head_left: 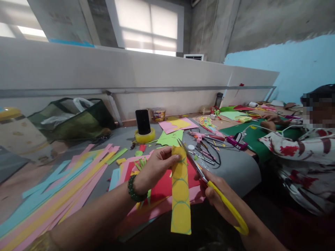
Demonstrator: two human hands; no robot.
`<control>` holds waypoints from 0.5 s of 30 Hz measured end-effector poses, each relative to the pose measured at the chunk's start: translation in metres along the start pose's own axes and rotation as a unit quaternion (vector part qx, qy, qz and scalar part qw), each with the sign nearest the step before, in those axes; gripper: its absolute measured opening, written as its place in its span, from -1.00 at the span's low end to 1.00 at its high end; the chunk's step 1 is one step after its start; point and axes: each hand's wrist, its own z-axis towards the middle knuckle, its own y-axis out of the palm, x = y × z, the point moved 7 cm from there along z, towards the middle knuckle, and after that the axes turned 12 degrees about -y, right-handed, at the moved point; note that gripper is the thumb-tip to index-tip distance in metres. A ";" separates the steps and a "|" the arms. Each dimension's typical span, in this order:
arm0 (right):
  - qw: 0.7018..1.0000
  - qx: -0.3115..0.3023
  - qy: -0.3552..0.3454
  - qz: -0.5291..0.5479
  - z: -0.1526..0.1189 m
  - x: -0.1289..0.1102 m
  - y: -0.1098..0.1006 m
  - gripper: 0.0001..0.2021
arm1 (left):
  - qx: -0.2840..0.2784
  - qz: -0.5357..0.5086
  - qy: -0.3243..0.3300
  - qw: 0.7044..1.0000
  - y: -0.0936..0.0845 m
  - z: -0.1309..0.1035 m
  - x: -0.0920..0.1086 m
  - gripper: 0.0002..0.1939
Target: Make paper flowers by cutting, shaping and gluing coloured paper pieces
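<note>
Table (238, 170), grey covering, curved at nr-rt corner. White partition (78, 66) w/ grey metal rail (170, 89) along far edge. Above: window (136, 21), bright w/ daylight; bare concrete wall (261, 21). Past far-rt corner: pale-blue wall (293, 57).

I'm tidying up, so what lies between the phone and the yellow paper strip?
In the head view, light-green paper lies between the phone and the yellow paper strip, with the yellowish tape roll at the phone's foot.

One head-worn view, forward and down, close above the yellow strip (180, 191), window (150, 28) beyond.
</note>
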 end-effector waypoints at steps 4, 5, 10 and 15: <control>0.997 -0.066 0.017 0.024 0.003 0.024 0.007 -0.24 | -0.008 0.002 -0.002 1.000 -0.001 0.000 0.000 -0.61; 0.996 -0.079 0.021 0.027 0.003 0.029 0.008 -0.23 | -0.010 -0.001 -0.002 1.000 -0.001 0.000 0.000 -0.61; 0.996 -0.087 0.009 0.018 -0.003 0.036 0.006 -0.26 | -0.011 -0.007 -0.017 1.000 -0.002 0.001 -0.001 -0.59; 0.996 -0.085 0.010 -0.006 -0.004 0.034 0.004 -0.24 | -0.016 -0.010 -0.029 0.999 -0.001 0.001 -0.002 -0.55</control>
